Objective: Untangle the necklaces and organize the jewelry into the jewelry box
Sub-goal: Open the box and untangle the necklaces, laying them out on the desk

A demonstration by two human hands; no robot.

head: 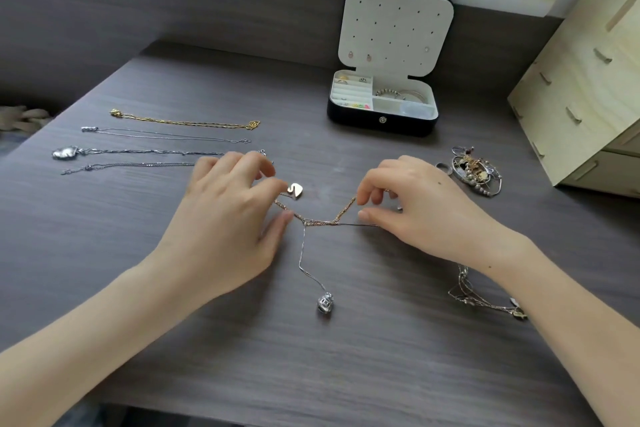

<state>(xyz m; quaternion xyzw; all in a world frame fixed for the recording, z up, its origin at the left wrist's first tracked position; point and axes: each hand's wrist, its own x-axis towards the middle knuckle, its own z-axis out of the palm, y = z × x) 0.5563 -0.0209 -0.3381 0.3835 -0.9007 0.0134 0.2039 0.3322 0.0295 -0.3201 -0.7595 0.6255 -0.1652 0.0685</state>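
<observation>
— What colours are in front of you?
— The chain (344, 211) I hold is rose gold, the pendant (325, 303) silver, the table (381, 357) dark grey woodgrain.
— And the box (363, 121)?
— Black outside, white inside, small dark dots across its lid.

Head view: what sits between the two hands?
In the head view, tangled gold and silver chains span from left hand to right hand; a strand drops to a silver pendant. A gold pendant lies by the left hand.
</observation>
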